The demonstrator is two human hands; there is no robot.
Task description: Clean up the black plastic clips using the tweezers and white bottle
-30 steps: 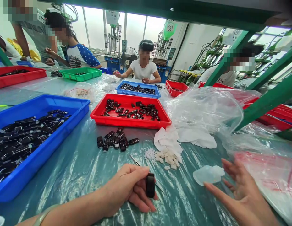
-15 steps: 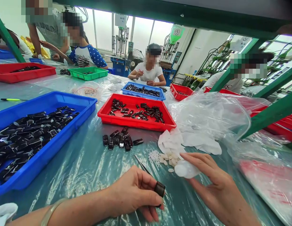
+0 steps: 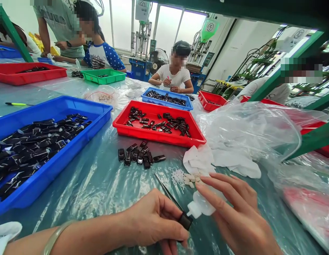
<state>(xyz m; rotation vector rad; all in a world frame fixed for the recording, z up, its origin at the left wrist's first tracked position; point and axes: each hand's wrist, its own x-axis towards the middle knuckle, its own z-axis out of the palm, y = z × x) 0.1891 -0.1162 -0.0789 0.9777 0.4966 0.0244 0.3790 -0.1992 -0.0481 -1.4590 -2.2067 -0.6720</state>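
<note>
My left hand [image 3: 156, 221] is closed around a small black part [image 3: 185, 221], held between thumb and fingers. Steel tweezers [image 3: 164, 187] stick out past the same hand, points facing away; their rear end is hidden. A translucent white squeeze bottle [image 3: 204, 206] lies in the fingers of my right hand [image 3: 241, 212]. Its nozzle points left, close to the black part; whether they touch I cannot tell. Beyond the hands are a pile of tiny white pieces [image 3: 178, 177] and some flat cream-coloured pieces [image 3: 189, 180]. Several black parts [image 3: 140, 157] lie loose beyond my left hand.
A blue tray [image 3: 81, 148] of black parts stands left, a red tray [image 3: 159, 136] ahead. White tissue [image 3: 197, 159] and clear plastic bags [image 3: 249, 124] lie right. Green frame bars [image 3: 313, 140] slant across the right. Co-workers [image 3: 172, 72] sit and stand across the table [image 3: 100, 191].
My right hand has turned the bottle, so its nozzle now shows and points at the black part. My left hand still grips the part and tweezers. The view has shifted slightly.
</note>
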